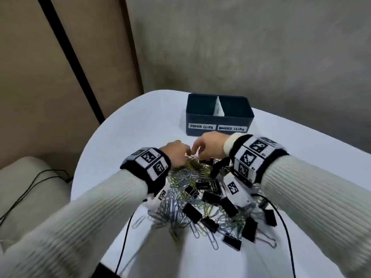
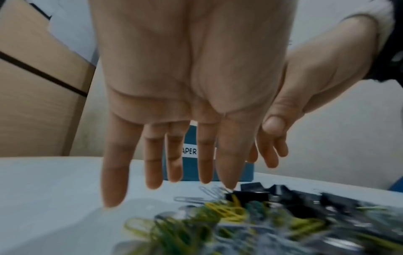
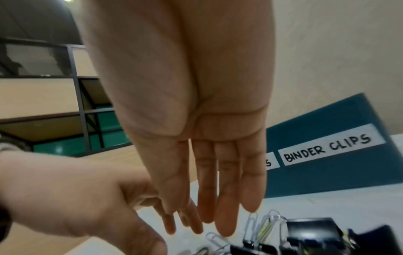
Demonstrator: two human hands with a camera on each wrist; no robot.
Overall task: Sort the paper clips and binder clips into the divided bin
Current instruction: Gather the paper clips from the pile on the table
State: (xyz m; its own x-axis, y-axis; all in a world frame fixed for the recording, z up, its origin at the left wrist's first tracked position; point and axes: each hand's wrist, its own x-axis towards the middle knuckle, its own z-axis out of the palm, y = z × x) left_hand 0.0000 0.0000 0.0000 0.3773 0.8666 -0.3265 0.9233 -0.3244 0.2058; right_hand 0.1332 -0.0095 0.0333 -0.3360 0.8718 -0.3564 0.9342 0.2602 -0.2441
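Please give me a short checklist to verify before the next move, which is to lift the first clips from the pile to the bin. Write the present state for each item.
1. Bin within reach, upright, past the pile: ok.
2. Labels readable, paper clips on its left half, binder clips on its right: ok.
3. Divider standing between the two halves: ok.
4. Compartments free to receive clips: cannot tell, the bottoms are hidden by the front wall.
5. Left hand and right hand over the far edge of the pile, fingers straight in the wrist views, nothing gripped: ok.
6. Clips separated by kind: not ok, paper clips and binder clips lie mixed and tangled.
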